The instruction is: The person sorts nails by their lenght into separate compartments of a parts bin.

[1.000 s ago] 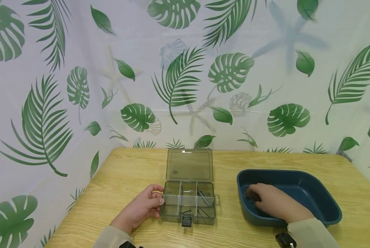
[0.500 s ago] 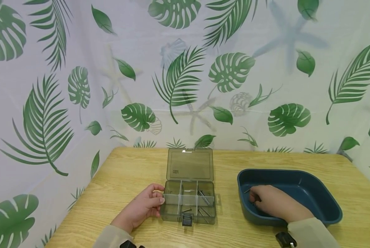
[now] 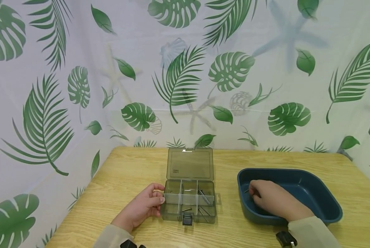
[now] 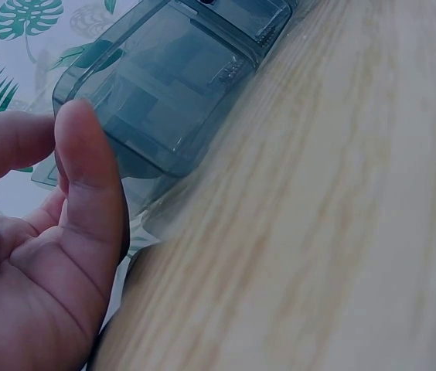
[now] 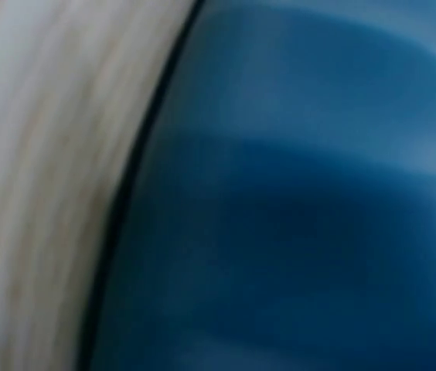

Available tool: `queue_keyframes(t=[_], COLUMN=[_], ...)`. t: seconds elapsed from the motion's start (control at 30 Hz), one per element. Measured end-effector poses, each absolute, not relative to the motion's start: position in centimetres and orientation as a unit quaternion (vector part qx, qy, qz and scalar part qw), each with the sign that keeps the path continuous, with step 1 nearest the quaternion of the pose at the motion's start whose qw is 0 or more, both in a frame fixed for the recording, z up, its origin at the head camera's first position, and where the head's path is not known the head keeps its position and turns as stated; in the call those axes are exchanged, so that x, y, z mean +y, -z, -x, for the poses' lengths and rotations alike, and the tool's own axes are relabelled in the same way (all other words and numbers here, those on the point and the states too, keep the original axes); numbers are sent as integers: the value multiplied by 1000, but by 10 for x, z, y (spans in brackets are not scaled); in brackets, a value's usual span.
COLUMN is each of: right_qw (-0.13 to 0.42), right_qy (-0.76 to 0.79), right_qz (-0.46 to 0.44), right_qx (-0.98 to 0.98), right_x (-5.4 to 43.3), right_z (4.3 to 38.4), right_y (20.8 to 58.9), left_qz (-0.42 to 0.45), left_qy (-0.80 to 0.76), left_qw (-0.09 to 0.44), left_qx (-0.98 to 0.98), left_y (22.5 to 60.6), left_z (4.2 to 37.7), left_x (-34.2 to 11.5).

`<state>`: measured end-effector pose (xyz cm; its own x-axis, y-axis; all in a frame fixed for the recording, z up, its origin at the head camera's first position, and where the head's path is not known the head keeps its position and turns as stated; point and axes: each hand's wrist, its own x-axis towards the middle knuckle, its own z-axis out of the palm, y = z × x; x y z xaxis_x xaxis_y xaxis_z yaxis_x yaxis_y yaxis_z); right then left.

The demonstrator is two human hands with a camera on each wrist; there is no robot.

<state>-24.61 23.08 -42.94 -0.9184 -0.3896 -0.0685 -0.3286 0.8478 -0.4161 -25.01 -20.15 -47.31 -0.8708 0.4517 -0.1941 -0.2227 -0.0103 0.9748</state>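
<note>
In the head view a smoky clear compartment box point(image 3: 170, 209) stands on the table with its lid point(image 3: 189, 164) swung back. My left hand point(image 3: 140, 207) grips the box's left side, thumb at the rim; in the left wrist view the thumb point(image 4: 88, 154) overlaps the box wall. Thin metal pins or screws point(image 3: 205, 197) lie in the back right compartment, others in the front middle and front right ones. My right hand point(image 3: 275, 200) reaches into a dark blue tub point(image 3: 315, 201), fingers curled near a small metal piece point(image 3: 246, 190). Its fingertips are hidden; I cannot tell what they hold.
Both containers stand on a wood-grain table point(image 3: 228, 234), the tub right of the box. A black latch point(image 3: 187, 219) juts from the box's front. A leaf-patterned cloth point(image 3: 253, 131) hangs behind the table. The right wrist view shows a blurred tub wall point(image 5: 295, 100).
My right hand has shifted slightly within the tub, and its knuckles have risen a little. The left hand stays at the box, which has not moved.
</note>
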Motion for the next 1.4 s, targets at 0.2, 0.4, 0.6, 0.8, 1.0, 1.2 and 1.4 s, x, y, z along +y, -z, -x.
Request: queue_keyframes(t=[0.2, 0.4, 0.6, 0.8, 1.0, 1.2, 1.4], right_qw=[60, 30, -1, -20, -12, -16, -26], right_qy=[235, 261, 275, 257, 251, 236, 219], right_qz=[187, 196, 225, 256, 280, 309, 337], right_qx=[952, 945, 935, 932, 927, 921, 915], right_x=[227, 219, 200, 171, 142, 113, 93], right_z=[242, 237, 232, 234, 239, 244, 247], right_y=[418, 406, 393, 388, 385, 385, 387], left_qz=[-85, -86, -87, -90, -91, -89, -85], left_qy=[-705, -702, -701, -700, -700, -700, -700], left_qw=[242, 238, 237, 238, 240, 242, 239], left_qx=[661, 665, 668, 668, 666, 666, 668], left_y=[470, 468, 468, 469, 468, 468, 467], left_z=[248, 246, 247, 247, 248, 248, 246], left_x=[-201, -201, -201, -201, -201, -200, -198])
